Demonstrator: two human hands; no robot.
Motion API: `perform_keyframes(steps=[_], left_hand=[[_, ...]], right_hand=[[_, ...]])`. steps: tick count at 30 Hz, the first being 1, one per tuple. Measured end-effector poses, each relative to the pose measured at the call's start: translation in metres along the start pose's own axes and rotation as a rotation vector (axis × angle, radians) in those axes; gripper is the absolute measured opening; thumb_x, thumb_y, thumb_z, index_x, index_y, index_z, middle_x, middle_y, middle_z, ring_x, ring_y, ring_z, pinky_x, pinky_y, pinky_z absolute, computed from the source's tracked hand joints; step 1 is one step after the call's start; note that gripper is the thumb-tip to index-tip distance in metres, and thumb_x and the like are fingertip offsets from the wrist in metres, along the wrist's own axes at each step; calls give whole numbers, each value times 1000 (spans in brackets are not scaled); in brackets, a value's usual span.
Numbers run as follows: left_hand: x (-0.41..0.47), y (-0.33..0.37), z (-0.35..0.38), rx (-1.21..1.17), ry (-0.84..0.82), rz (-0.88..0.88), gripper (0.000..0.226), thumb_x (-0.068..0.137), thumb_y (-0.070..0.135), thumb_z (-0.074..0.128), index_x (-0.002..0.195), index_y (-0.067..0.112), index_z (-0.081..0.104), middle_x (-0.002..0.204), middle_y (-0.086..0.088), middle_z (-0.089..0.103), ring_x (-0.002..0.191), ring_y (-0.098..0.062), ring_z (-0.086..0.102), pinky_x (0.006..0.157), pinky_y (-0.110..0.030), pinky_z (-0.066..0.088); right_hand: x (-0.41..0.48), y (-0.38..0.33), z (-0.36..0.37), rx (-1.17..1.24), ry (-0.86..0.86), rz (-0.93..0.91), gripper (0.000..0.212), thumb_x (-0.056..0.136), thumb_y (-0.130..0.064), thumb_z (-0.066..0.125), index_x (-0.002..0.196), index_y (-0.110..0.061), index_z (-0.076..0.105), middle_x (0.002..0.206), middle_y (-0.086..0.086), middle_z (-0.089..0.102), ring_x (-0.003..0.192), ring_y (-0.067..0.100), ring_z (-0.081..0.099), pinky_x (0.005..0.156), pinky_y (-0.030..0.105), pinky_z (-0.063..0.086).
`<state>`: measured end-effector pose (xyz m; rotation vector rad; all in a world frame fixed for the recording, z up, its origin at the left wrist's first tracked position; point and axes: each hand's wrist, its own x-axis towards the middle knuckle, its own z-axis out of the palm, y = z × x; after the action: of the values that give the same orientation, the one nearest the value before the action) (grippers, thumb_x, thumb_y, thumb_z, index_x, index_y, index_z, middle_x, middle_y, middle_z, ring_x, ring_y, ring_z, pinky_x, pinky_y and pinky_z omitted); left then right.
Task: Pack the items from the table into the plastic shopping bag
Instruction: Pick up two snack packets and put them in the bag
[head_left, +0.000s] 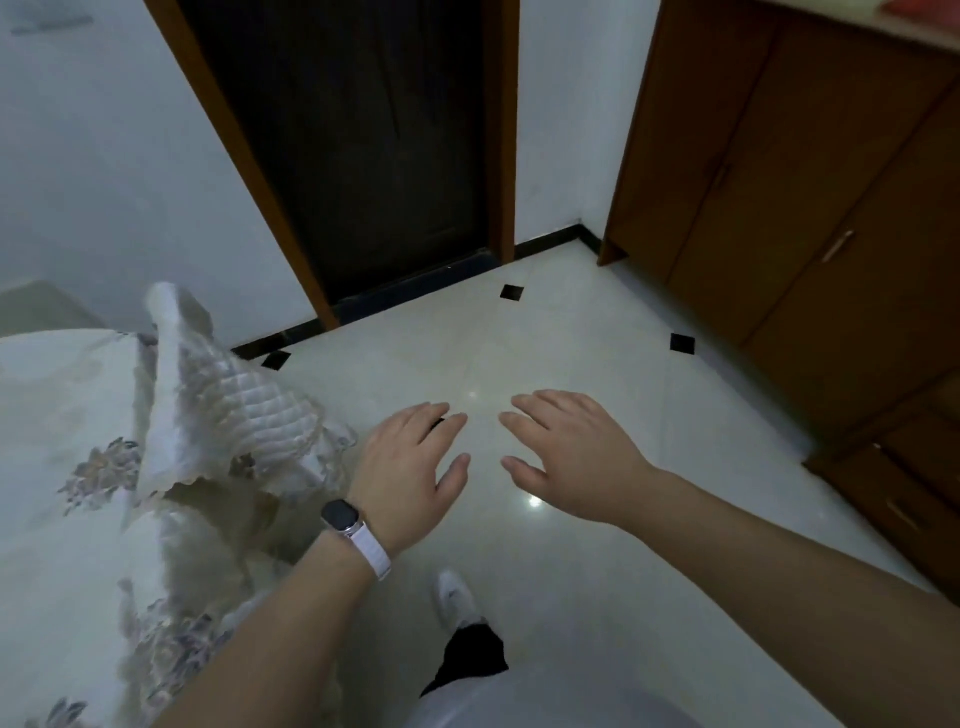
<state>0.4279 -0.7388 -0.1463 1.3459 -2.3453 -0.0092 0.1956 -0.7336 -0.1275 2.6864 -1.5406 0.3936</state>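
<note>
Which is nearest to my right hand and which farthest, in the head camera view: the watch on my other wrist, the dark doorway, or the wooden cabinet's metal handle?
From the right hand:
1. Watch, on the left wrist, just across to the left.
2. Cabinet handle, up to the right on the wooden cabinet.
3. Dark doorway, straight ahead at the far wall.
</note>
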Motion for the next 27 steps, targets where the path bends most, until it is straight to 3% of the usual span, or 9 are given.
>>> perform_keyframes(steps=[8, 16, 27], left_hand=[[100, -108, 14, -62, 36, -48, 41, 89, 35, 58, 123, 13, 63, 123, -10, 64, 112, -31, 59, 93, -44, 48], [180, -195, 12, 4, -31, -88, 43, 91, 38, 53, 126, 15, 61, 126, -9, 63, 114, -30, 58, 95, -45, 47], [315, -280, 50, 119, -100, -213, 43, 90, 39, 51, 125, 15, 62, 125, -9, 63, 113, -29, 58, 96, -43, 46]], right_hand=[[151, 34, 13, -82, -93, 8, 52, 90, -52, 44, 124, -17, 62, 128, 5, 61, 117, 27, 56, 98, 39, 43], [267, 57, 35, -51, -132, 34, 53, 92, -53, 42, 129, -19, 58, 133, 3, 58, 121, 25, 53, 102, 39, 40], [428, 174, 86, 74, -182, -61, 54, 92, -51, 38, 129, -16, 59, 133, 7, 58, 119, 28, 55, 99, 42, 44]])
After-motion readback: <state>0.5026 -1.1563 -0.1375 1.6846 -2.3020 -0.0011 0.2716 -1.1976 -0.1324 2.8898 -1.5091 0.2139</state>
